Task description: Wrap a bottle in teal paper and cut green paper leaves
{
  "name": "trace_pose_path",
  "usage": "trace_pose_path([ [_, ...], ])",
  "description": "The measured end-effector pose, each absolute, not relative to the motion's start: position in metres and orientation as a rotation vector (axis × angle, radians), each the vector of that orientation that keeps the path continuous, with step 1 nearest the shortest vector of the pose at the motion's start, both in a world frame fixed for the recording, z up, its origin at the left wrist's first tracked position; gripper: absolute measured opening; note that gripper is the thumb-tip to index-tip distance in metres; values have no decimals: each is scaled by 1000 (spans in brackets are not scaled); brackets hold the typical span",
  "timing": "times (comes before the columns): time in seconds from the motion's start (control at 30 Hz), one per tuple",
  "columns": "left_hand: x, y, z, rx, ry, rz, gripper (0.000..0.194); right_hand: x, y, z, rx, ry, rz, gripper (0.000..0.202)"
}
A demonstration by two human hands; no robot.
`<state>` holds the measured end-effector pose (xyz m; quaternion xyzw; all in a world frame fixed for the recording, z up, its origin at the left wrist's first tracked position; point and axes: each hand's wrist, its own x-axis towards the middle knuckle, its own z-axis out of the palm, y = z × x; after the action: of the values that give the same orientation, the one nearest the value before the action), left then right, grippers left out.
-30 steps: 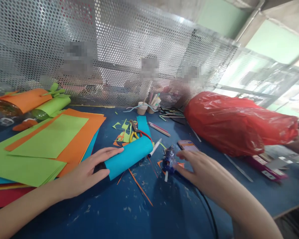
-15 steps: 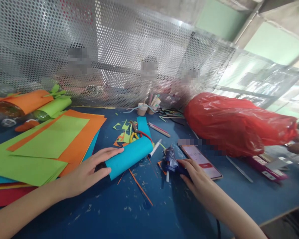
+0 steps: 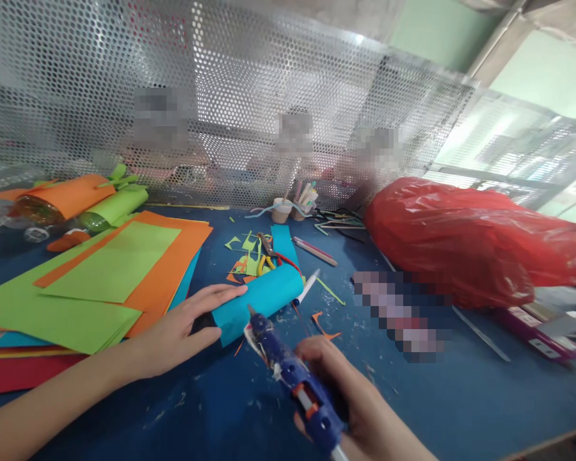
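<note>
My left hand [image 3: 187,333] grips the near left end of a blue paper tube [image 3: 271,293], thumb below and fingers on top. In my right hand [image 3: 345,390] is a dark blue hot glue gun [image 3: 288,371], its nozzle pointing up and left. The nozzle tip appears over the tube's lower left part; whether it touches I cannot tell. A white glue stick [image 3: 338,453] sticks out of the gun's back end. Just behind the tube lie yellow-and-red-handled pliers [image 3: 267,250] and green paper scraps [image 3: 249,246]. A white marker [image 3: 308,287] rests by the tube's right end.
Coloured paper sheets [image 3: 110,262] are stacked at left, with paper-wrapped bottles [image 3: 72,198] behind. A red plastic bag [image 3: 461,243] fills the back right. Cups of pens [image 3: 283,210] stand by the perforated metal screen [image 3: 249,83]; people are behind it. A partly blurred phone [image 3: 393,314] lies right.
My right hand has lifted the glue gun off the table and brought it left, turning its nozzle to the blue tube. My left hand keeps its hold on the tube.
</note>
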<state>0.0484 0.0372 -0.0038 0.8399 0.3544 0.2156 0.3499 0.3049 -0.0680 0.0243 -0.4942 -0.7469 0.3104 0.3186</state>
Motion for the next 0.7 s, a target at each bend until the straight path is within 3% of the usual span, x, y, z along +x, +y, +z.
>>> trace_pose_path([
  [0.37, 47, 37, -3, 2094, 930, 574, 44, 305, -60, 2, -1152, -2076, 898, 34],
  [0.7, 46, 38, -4, 2031, 912, 573, 44, 294, -61, 9, -1160, -2138, 850, 11],
])
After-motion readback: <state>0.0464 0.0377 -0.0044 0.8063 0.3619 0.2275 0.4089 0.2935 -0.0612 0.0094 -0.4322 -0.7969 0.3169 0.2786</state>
